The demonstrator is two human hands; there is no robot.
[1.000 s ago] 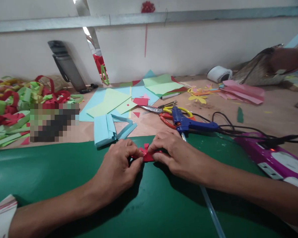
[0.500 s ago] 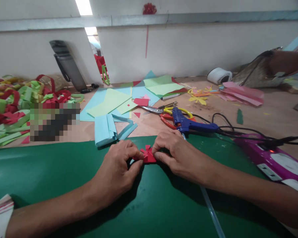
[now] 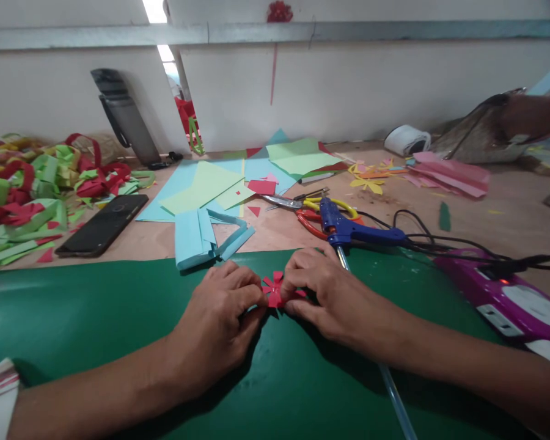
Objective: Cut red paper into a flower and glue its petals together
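Observation:
Between my two hands is a small red paper flower [image 3: 275, 289] with narrow petals spread outward, just above the green mat [image 3: 119, 330]. My left hand [image 3: 231, 305] pinches its left edge between thumb and fingertips. On the other side, my right hand [image 3: 318, 287] grips petals on the right, and its fingers cover part of the flower. A folded light-blue paper bag [image 3: 195, 241] with a strip handle lies just beyond my left hand. The blue glue gun [image 3: 355, 231] rests past my right hand, its clear glue stick [image 3: 396, 400] partly hidden beneath my right forearm.
Scissors [image 3: 309, 211] lie behind the glue gun. A phone [image 3: 103, 226] and heaped paper strips [image 3: 32, 189] are at left. Coloured sheets [image 3: 201, 189] lie along the back near a bottle [image 3: 126, 119]. A purple power strip [image 3: 499, 299] with cables sits at right.
The red flower has turned in my fingers, and its petals now show spread out more. Both hands stay nearly in place, fingers shifted slightly.

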